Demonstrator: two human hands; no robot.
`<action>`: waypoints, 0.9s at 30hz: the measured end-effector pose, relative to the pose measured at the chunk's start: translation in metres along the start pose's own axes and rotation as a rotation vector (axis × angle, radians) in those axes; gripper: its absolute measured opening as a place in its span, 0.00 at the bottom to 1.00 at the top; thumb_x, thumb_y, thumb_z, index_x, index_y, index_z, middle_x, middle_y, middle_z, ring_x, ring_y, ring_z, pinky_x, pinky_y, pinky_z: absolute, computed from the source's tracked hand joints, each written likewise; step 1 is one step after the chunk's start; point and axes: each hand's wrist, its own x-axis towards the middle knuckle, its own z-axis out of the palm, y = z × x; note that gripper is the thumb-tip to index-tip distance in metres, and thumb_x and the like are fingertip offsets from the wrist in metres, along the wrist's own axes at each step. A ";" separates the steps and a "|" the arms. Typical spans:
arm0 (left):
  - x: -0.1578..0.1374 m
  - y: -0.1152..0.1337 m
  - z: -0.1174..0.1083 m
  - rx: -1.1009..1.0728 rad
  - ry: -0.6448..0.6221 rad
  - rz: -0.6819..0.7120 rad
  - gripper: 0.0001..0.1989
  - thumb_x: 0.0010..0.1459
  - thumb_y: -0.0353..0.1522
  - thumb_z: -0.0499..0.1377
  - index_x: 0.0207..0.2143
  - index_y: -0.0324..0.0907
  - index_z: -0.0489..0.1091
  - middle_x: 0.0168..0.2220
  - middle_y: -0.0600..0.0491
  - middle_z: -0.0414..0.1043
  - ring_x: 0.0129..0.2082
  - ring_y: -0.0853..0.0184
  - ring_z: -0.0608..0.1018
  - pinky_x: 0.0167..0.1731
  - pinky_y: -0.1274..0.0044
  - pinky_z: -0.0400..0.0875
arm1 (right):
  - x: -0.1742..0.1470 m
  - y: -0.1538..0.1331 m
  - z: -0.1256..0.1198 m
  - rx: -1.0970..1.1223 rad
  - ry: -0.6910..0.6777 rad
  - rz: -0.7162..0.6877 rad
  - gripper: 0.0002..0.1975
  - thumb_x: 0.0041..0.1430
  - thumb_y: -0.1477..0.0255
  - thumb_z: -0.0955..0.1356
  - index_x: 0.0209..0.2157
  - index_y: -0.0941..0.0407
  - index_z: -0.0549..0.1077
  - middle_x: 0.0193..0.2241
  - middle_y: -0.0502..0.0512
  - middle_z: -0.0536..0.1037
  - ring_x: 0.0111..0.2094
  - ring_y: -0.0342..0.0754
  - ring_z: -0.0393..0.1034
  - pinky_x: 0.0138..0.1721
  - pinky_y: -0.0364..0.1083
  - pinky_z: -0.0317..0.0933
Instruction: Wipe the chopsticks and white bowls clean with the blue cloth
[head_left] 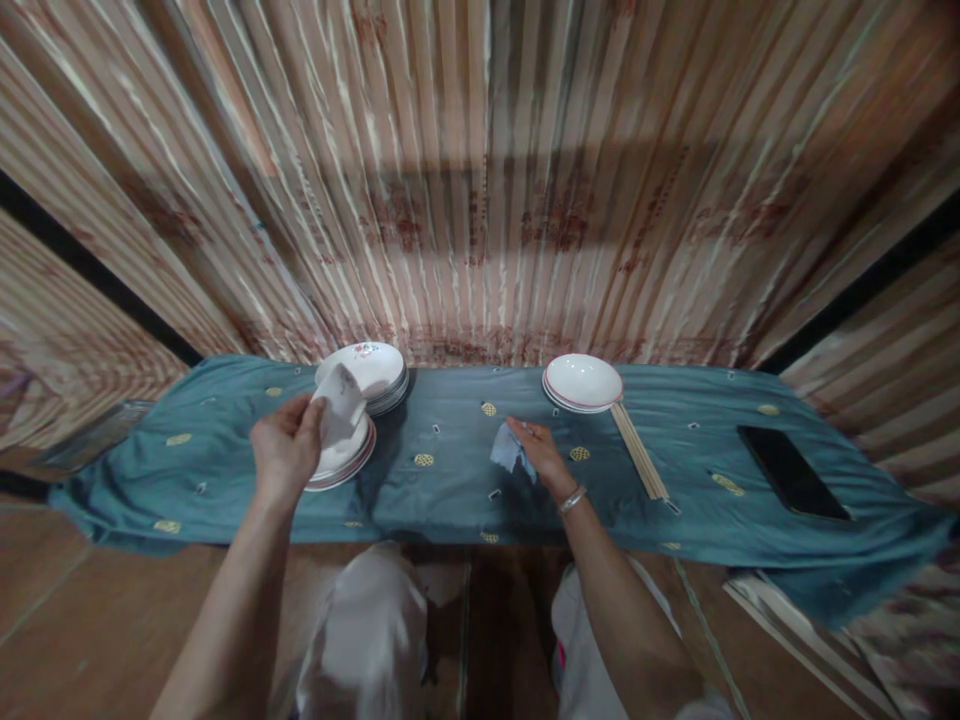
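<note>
One teal, yellow-patterned fabric tablecloth (450, 505) spreads below the left hand (289, 448) and right hand (549, 458). Past the left stand stacked round white flower-printed bowls (384, 368); past the right, glossy white red-rimmed bowls (583, 380). Left fingers grip a tilted small white vessel (342, 402); right fingers pinch a crumpled pale-blue cloth (507, 450).

I work in dim light, perhaps from overhead. A broad shadow bands the pleated curtain (480, 260), and my right hand (541, 455) darkens the teal tablecloth (457, 500) beneath it. Small glints dot the red-rimmed bowl (583, 382). Fine detail looks soft, and toward the edges the folds splay and smear.
</note>
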 end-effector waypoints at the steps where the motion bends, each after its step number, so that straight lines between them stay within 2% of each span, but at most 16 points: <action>1: -0.004 0.011 0.002 -0.115 0.013 -0.028 0.18 0.50 0.42 0.59 0.33 0.36 0.75 0.24 0.53 0.74 0.23 0.67 0.72 0.23 0.79 0.64 | 0.000 0.000 0.000 0.008 0.018 -0.008 0.30 0.34 0.41 0.69 0.16 0.55 0.60 0.13 0.42 0.56 0.18 0.37 0.48 0.20 0.42 0.42; 4: -0.019 0.043 0.014 -0.389 0.060 -0.053 0.15 0.44 0.40 0.64 0.29 0.36 0.75 0.23 0.56 0.73 0.22 0.72 0.71 0.23 0.81 0.65 | 0.000 -0.001 -0.002 0.028 0.105 -0.058 0.29 0.38 0.42 0.69 0.16 0.54 0.59 0.14 0.43 0.56 0.19 0.38 0.48 0.21 0.42 0.43; 7: -0.036 0.061 0.039 -0.708 -0.030 -0.239 0.15 0.39 0.38 0.67 0.29 0.38 0.74 0.22 0.57 0.73 0.22 0.70 0.73 0.25 0.79 0.69 | 0.000 -0.004 -0.006 0.046 0.177 -0.142 0.27 0.42 0.44 0.68 0.18 0.54 0.59 0.16 0.44 0.57 0.22 0.40 0.49 0.22 0.43 0.46; 9: -0.049 0.064 0.061 -0.856 -0.098 -0.400 0.15 0.34 0.36 0.69 0.26 0.38 0.73 0.21 0.56 0.74 0.24 0.68 0.76 0.28 0.77 0.71 | -0.001 -0.009 -0.011 0.048 0.228 -0.202 0.26 0.46 0.45 0.67 0.19 0.54 0.60 0.17 0.45 0.58 0.23 0.41 0.51 0.23 0.43 0.48; 12: -0.071 0.061 0.096 -0.957 -0.224 -0.581 0.17 0.30 0.35 0.71 0.24 0.37 0.73 0.21 0.54 0.75 0.25 0.65 0.77 0.29 0.74 0.72 | -0.005 -0.021 -0.018 0.021 0.305 -0.262 0.23 0.51 0.48 0.66 0.20 0.54 0.61 0.18 0.46 0.60 0.23 0.42 0.52 0.25 0.44 0.52; 14: -0.086 0.060 0.114 -0.991 -0.298 -0.648 0.18 0.30 0.36 0.72 0.24 0.36 0.73 0.21 0.53 0.75 0.22 0.68 0.75 0.26 0.76 0.71 | -0.012 -0.032 -0.018 -0.043 0.300 -0.338 0.20 0.56 0.52 0.65 0.24 0.55 0.66 0.21 0.48 0.66 0.26 0.44 0.58 0.28 0.45 0.56; 15: -0.091 0.059 0.121 -0.997 -0.313 -0.676 0.18 0.29 0.36 0.72 0.23 0.36 0.73 0.20 0.54 0.74 0.20 0.70 0.74 0.24 0.78 0.69 | -0.018 -0.038 -0.015 -0.107 0.258 -0.400 0.18 0.59 0.55 0.63 0.29 0.55 0.70 0.25 0.50 0.71 0.29 0.45 0.63 0.32 0.45 0.60; 17: -0.099 0.058 0.129 -1.002 -0.350 -0.705 0.18 0.28 0.36 0.73 0.23 0.36 0.73 0.18 0.55 0.73 0.17 0.72 0.71 0.21 0.80 0.66 | -0.032 -0.047 -0.005 -0.267 0.175 -0.556 0.17 0.63 0.59 0.62 0.43 0.56 0.73 0.41 0.56 0.76 0.43 0.50 0.68 0.46 0.49 0.62; 19: -0.103 0.055 0.133 -1.004 -0.378 -0.695 0.17 0.29 0.36 0.72 0.23 0.37 0.73 0.17 0.56 0.72 0.16 0.73 0.70 0.21 0.80 0.65 | -0.049 -0.052 0.010 -0.483 0.094 -0.689 0.18 0.65 0.62 0.61 0.51 0.54 0.71 0.52 0.58 0.72 0.54 0.52 0.64 0.57 0.52 0.57; 20: -0.103 0.053 0.133 -1.006 -0.391 -0.675 0.17 0.30 0.36 0.72 0.23 0.37 0.74 0.18 0.56 0.73 0.17 0.72 0.71 0.21 0.79 0.66 | -0.057 -0.052 0.019 -0.597 0.035 -0.731 0.19 0.65 0.63 0.61 0.53 0.53 0.70 0.54 0.58 0.71 0.56 0.53 0.63 0.58 0.54 0.56; 23: -0.104 0.045 0.131 -1.004 -0.421 -0.610 0.15 0.33 0.35 0.70 0.26 0.38 0.76 0.22 0.53 0.76 0.23 0.68 0.76 0.26 0.78 0.69 | -0.075 -0.046 0.040 -0.837 0.010 -0.804 0.21 0.65 0.64 0.62 0.57 0.55 0.67 0.58 0.62 0.68 0.60 0.56 0.58 0.60 0.57 0.54; 27: -0.108 0.038 0.129 -0.984 -0.450 -0.594 0.15 0.35 0.37 0.70 0.28 0.38 0.77 0.26 0.50 0.78 0.29 0.63 0.79 0.31 0.76 0.71 | -0.077 -0.036 0.051 -1.002 -0.057 -0.824 0.24 0.66 0.67 0.60 0.62 0.56 0.60 0.62 0.60 0.62 0.65 0.56 0.50 0.62 0.57 0.50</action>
